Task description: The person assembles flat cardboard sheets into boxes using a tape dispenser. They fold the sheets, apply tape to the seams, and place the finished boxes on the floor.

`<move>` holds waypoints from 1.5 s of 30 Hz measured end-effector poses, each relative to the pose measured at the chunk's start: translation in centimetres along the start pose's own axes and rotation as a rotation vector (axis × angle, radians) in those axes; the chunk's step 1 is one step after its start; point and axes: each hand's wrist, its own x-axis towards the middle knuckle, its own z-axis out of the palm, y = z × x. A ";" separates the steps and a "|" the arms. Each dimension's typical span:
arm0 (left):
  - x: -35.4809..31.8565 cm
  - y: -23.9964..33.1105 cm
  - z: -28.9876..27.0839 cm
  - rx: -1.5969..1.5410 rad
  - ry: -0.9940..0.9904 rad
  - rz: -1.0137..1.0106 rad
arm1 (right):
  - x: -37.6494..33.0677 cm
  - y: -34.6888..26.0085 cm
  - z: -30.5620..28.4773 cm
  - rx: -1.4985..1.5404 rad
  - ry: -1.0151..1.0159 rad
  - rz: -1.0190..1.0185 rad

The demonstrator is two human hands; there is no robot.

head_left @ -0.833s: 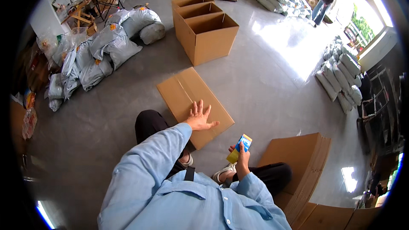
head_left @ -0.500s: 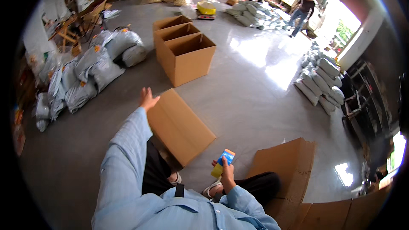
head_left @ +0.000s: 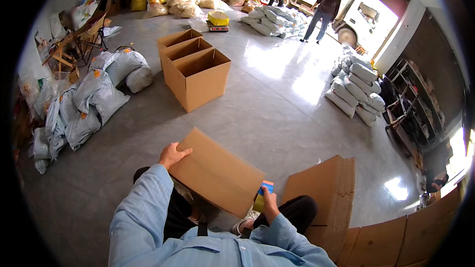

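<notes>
A closed cardboard box lies tilted in front of me, between my knees. My left hand grips its left end, thumb over the top face and the other fingers partly hidden at the edge. My right hand is closed around what looks like a tape dispenser, blue and orange with a yellowish part below. The dispenser is right up against the box's right end; whether it touches the cardboard I cannot tell. The box's underside is hidden.
Three open cardboard boxes stand in a row ahead. Flattened cardboard leans by my right knee. Filled grey sacks lie at left and right. Two people stand near the bright doorway, beside more sacks.
My left hand has come down from open in the air onto the box's left end. The box has turned and shifted toward my right hand, which still holds the dispenser.
</notes>
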 end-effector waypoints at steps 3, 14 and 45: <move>-2.8 6.2 -5.1 -0.081 0.080 0.082 | -1.8 -6.8 1.0 0.017 -0.095 -0.194; -8.4 10.5 -8.4 -0.020 0.721 0.607 | 4.3 -22.0 5.4 -0.274 -0.016 -1.036; -4.2 2.6 13.2 -0.309 -0.347 0.086 | -6.8 -10.5 -24.2 -1.400 0.932 -0.779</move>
